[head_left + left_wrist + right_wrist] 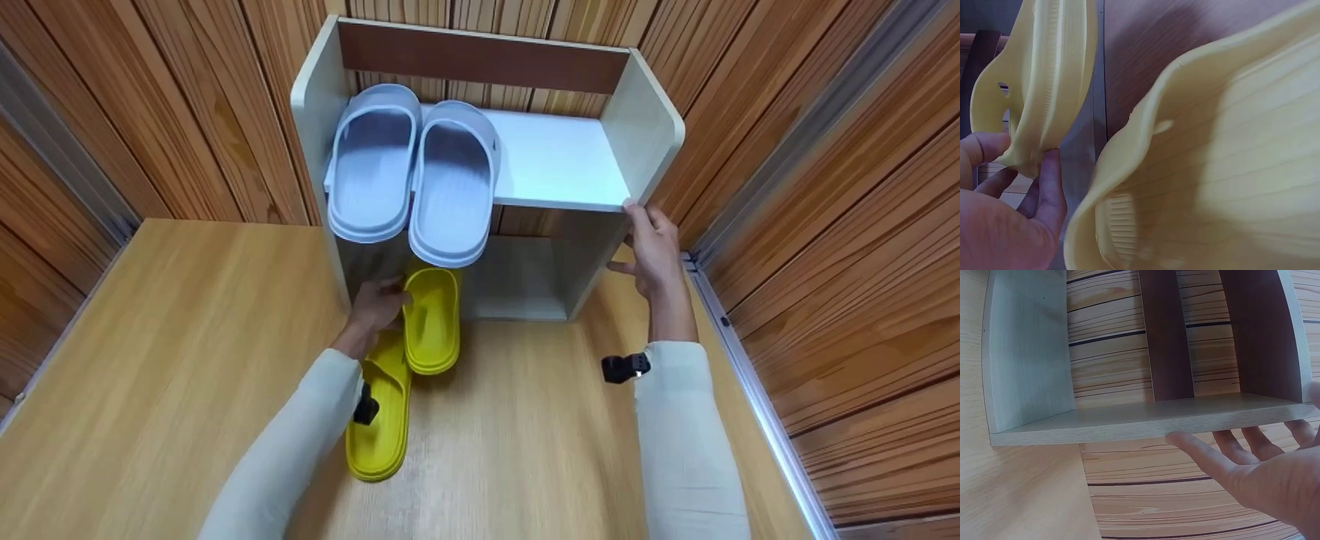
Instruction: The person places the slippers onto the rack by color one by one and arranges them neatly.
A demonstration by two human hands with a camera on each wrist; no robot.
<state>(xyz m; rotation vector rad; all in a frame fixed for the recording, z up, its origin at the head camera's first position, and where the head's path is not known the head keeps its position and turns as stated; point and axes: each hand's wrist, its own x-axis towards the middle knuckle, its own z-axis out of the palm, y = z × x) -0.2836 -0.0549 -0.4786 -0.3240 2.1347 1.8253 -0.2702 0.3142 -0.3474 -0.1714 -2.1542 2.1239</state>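
Note:
My left hand (377, 306) pinches a yellow slipper (433, 330) by its side, thumb against fingers, at the front of the shelf's lower compartment. In the left wrist view, this slipper (1064, 73) stands on edge in the picture. The other yellow slipper (379, 427) lies on the floor under my left wrist, partly covered by it. My right hand (656, 247) grips the right side panel of a small two-tier shelf (660, 124). Its thumb is at the middle board's front corner, and its fingers (1202, 455) lie along the panel's outer face.
Two light-blue slippers (454, 195) sit side by side on the left of the middle board (559, 157), their ends jutting past its front edge. Wood-patterned walls (847, 262) surround the wooden floor (510, 450). A metal strip (757, 397) runs along the right floor edge.

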